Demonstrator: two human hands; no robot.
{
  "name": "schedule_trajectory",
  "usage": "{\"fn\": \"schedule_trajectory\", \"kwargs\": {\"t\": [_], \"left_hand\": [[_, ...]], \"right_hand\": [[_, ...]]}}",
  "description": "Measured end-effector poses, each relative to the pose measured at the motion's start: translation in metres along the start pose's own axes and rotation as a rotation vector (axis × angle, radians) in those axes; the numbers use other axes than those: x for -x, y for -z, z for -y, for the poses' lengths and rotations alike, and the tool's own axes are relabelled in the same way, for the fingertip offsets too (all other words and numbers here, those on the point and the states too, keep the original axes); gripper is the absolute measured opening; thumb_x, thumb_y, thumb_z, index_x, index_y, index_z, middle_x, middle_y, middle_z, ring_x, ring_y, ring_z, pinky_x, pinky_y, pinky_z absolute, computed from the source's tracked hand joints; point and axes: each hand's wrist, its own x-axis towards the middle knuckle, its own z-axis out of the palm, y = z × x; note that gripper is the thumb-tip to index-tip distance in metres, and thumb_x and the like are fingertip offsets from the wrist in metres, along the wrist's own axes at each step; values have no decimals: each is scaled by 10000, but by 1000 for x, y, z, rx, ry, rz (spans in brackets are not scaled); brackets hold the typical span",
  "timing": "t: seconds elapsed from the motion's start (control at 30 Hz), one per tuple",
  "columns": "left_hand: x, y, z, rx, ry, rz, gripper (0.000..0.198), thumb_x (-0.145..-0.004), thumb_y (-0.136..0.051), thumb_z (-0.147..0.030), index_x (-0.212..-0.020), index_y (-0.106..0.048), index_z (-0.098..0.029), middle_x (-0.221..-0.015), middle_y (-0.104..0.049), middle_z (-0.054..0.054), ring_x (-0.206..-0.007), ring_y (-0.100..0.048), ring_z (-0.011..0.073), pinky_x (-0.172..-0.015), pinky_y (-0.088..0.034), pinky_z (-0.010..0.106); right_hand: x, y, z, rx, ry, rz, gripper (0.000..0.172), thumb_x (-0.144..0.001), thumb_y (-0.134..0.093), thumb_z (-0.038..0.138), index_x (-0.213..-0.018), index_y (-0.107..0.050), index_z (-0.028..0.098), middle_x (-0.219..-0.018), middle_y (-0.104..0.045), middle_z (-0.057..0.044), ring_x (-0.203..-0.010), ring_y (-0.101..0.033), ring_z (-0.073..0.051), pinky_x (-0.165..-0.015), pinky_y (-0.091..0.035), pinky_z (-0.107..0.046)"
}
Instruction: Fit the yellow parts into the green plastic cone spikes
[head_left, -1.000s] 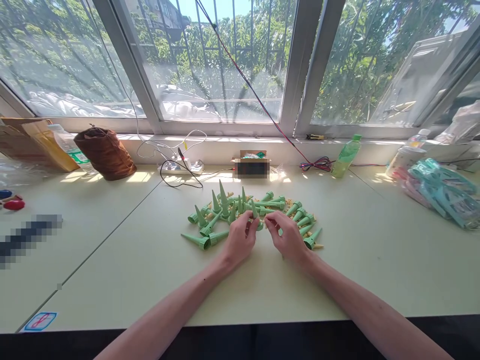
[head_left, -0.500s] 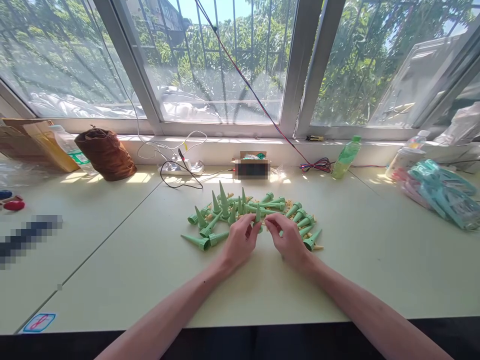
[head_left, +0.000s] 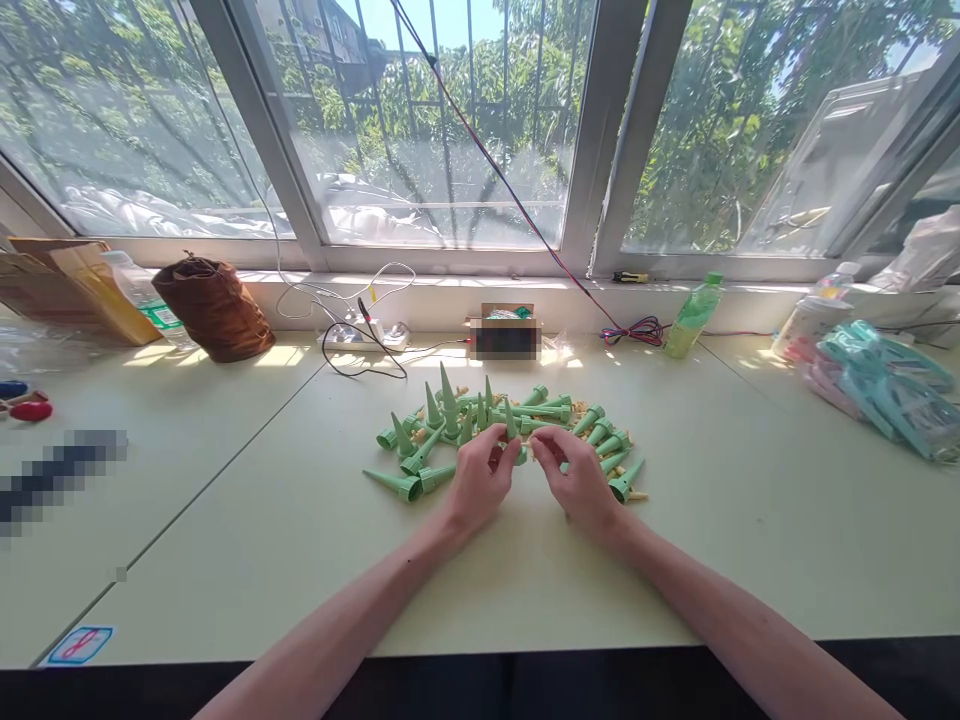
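My left hand [head_left: 480, 472] is closed around a green plastic plant-watering spike [head_left: 509, 420], its tip up and leaning slightly left. Close beside it, my right hand [head_left: 579, 478] pinches a small beige piece [head_left: 533, 452], mostly hidden by the fingertips. A narrow gap separates the two hands. Behind them and to both sides spread several more green spikes; a tall one [head_left: 448, 405] stands tip up at the left, and another [head_left: 394, 485] lies on its side. To the right, more spikes [head_left: 613, 443] lie among small beige pieces [head_left: 638, 496].
The pale table [head_left: 300, 560] runs to the window wall. Along its back stand a brown drawstring bag [head_left: 214, 308], a power strip [head_left: 360, 338] with cables, a small box [head_left: 506, 335] and a green bottle [head_left: 694, 318]. Teal packages [head_left: 889, 385] lie at the right.
The spike in my left hand has tipped to the left, its base turning toward my right hand. My right hand stays nearly still with its pinch kept.
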Motion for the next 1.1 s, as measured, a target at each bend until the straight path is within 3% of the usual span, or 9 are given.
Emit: {"fn": "schedule_trajectory", "kwargs": {"t": [0.27, 0.63, 0.87, 1.1], "left_hand": [[-1, 3, -5, 141, 110, 16, 261, -935, -516, -424, -834, -508, -184, -553, -524, -47, -405, -508, 87, -405, -378, 196], [-1, 1, -5, 84, 40, 23, 251, -932, -514, -398, -801, -487, -186, -668, -563, -21, -429, -498, 67, -399, -365, 183], [1, 1, -2, 30, 2, 57, 193, -918, -540, -371, -873, -527, -184, -592, -540, -33, -449, -505, 86, -440, -415, 194], [2, 1, -4, 23, -49, 110, 201, -894, -569, -340, -1006, -585, -174, -767, -615, 22, -550, -566, 102, -498, -498, 216]], "right_hand": [[1, 0, 1, -46, 15, 34, 165, -927, -555, 314, -1048, -575, 203, -958, -647, -47, -630, -569, -113, -553, -500, -237], [1, -2, -3, 0, 21, 3, 142, -939, -536, 327, -967, -589, 198, -847, -653, -36, -630, -565, -130, -554, -481, -249], [-1, 1, -2, 33, 18, -7, 177, -954, -512, 338, -871, -573, 193, -679, -575, 7, -559, -492, -119, -531, -402, -240], [0, 0, -7, 32, 0, -1, 244, -978, -467, 359, -813, -555, 203, -631, -553, 18, -527, -473, -119, -509, -358, -243]]}}
